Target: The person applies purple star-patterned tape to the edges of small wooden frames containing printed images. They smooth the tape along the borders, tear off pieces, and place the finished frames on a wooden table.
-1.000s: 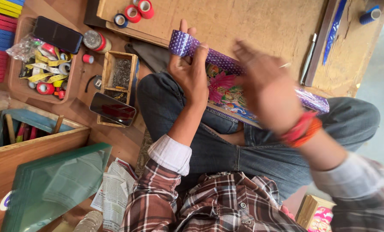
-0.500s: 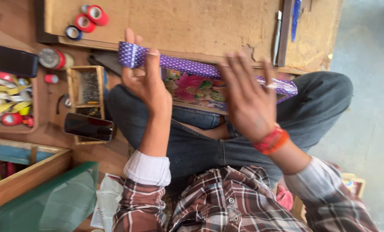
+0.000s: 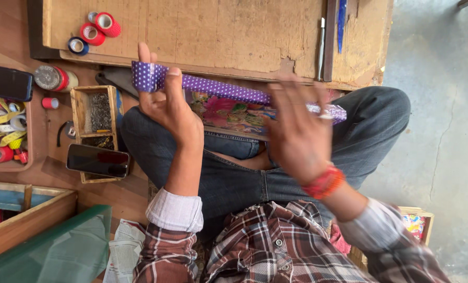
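L hand [image 3: 168,107] pinches one end of the purple dotted strip [image 3: 218,90]; R hand [image 3: 296,131], fingers spread, presses its other end. Strip lies across the floral frame [image 3: 228,112] on the lap, just below the tabletop [image 3: 218,31].

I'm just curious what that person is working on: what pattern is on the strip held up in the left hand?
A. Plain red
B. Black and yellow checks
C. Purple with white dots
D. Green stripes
C: the strip pinched by the left hand is purple with small white dots, stretching across toward the right hand.
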{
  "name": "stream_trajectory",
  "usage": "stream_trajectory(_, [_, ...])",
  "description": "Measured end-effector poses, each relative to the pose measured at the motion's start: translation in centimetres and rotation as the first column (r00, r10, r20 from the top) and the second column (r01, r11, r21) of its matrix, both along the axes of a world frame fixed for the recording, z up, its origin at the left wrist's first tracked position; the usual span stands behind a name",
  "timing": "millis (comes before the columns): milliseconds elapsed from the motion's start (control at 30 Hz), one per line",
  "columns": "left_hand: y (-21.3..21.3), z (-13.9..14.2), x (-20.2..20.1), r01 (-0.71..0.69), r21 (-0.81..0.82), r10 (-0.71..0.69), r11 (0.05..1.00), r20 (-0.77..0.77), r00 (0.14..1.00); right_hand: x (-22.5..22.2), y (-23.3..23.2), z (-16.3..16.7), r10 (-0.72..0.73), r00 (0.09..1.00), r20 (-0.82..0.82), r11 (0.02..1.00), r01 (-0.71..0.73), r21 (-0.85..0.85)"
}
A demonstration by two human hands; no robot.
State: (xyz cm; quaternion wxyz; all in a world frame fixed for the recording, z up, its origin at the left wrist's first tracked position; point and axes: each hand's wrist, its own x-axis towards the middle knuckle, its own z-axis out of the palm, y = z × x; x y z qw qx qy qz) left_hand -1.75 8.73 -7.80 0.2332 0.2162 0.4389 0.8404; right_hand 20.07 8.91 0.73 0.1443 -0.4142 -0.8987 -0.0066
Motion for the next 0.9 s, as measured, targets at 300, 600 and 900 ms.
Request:
stream_trajectory(300, [-1.7, 1.3, 0.0, 0.002, -0.056, 0.003, 0.998, 0.093, 0.996, -10.3, 1.1, 2.0, 0.411, 0.906, -0.105, 0.912, -0.406, 0.067])
stream_trajectory(600, [-3.7, 0.0, 0.1, 0.086, -0.107, -0.102, 0.991, -0.160, 0.982, -10.8, 3.7, 4.2, 0.336, 0.824, -0.456, 0.778, -0.516, -0.358])
stream_trajectory(900, [-2.6, 0.6, 0.3, 0.096, -0.102, -0.105, 0.990, -0.091, 0.990, -9.9, 5.8, 3.8, 0.440, 0.784, -0.437, 0.697, -0.605, -0.385])
